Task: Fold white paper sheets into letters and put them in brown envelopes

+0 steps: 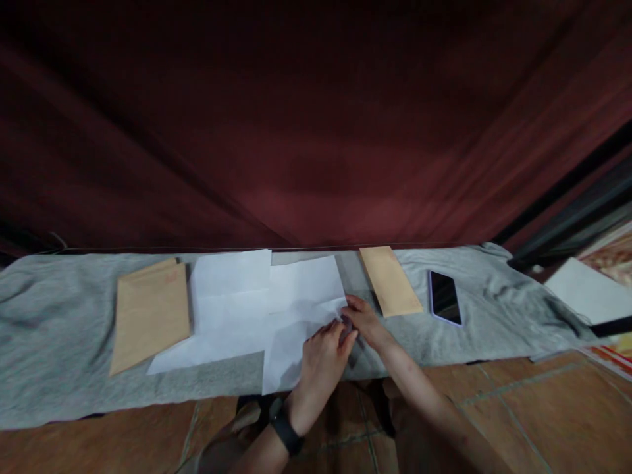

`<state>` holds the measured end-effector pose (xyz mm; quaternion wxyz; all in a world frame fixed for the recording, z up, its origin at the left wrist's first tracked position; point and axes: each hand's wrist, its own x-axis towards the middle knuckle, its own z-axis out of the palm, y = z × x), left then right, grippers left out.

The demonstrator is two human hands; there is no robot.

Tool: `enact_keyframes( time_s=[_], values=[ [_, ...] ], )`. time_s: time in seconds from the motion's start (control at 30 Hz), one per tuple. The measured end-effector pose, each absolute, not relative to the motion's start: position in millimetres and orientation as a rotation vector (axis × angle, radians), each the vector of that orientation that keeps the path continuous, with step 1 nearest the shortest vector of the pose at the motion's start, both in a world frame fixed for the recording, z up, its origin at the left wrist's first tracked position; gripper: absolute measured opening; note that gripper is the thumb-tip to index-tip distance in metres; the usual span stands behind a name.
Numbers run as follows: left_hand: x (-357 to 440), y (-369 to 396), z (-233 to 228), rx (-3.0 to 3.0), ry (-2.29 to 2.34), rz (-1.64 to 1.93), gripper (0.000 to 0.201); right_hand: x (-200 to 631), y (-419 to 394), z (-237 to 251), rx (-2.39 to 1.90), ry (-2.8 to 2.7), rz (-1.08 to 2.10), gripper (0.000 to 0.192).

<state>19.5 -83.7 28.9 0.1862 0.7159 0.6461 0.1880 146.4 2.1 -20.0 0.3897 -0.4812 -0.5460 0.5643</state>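
On the grey cloth [498, 309], my right hand [366, 322] pinches the right edge of the white paper sheet [301, 289], my left hand [322, 354] beside it, its grip unclear to me.

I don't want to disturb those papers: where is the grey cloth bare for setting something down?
Wrinkled grey cloth lies bare left of the brown envelopes and right of the phone; a narrower strip separates the phone from the single envelope. The middle is crowded with white sheets, the left hand and the right hand.
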Motion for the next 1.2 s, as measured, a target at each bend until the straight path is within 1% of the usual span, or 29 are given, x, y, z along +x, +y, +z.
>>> enact_keyframes(
  time_s=[0.13, 0.23, 0.3, 0.37, 0.4, 0.47, 0.5, 0.57, 0.63, 0.7, 0.8, 1.03, 1.2],
  values=[
    [-6, -71, 26, 2.069, 1.939, 0.522, 0.025, 164, 14, -22, -1.493, -1.555, 1.16, 0.03],
    [-21, -65, 7, 2.104, 2.024, 0.437, 0.031, 172, 15, -27, -1.602, -1.574, 1.069, 0.037],
    [-21, -63, -8, 2.173, 2.025, 0.453, 0.039, 176, 11, -27, -1.65, -1.577, 0.996, 0.045],
    [-14, -63, -21, 2.267, 1.977, 0.492, 0.047, 177, 4, -24, -1.661, -1.66, 0.827, 0.05],
    [-9, -62, -25, 2.316, 1.946, 0.512, 0.05, 176, 0, -21, -1.637, -1.733, 0.711, 0.049],
    [1, -60, -33, 2.408, 1.896, 0.538, 0.053, 171, -6, -17, -1.519, -1.9, 0.498, 0.044],
    [6, -58, -37, 2.454, 1.874, 0.542, 0.054, 166, -8, -15, -1.44, -1.964, 0.45, 0.042],
    [10, -53, -45, 2.538, 1.831, 0.518, 0.057, 155, -10, -16, -1.295, -2.061, 0.517, 0.042],
    [11, -47, -54, 2.596, 1.794, 0.455, 0.058, 143, -11, -20, -1.202, -2.141, 0.603, 0.046],
    [9, -42, -61, 2.621, 1.783, 0.382, 0.06, 135, -11, -27, -1.174, -2.226, 0.596, 0.049],
    [3, -36, -66, 2.592, 1.852, 0.333, 0.063, 135, -10, -37, -1.214, -2.321, 0.486, 0.052],
    [-26, -34, -58, 2.381, 2.088, 0.321, 0.06, 157, -15, -48, -1.345, -2.443, 0.175, 0.055],
    [-46, -40, -57, 2.316, 2.155, 0.304, 0.064, 165, -18, -51, -1.407, -2.443, 0.071, 0.06]
  ],
)
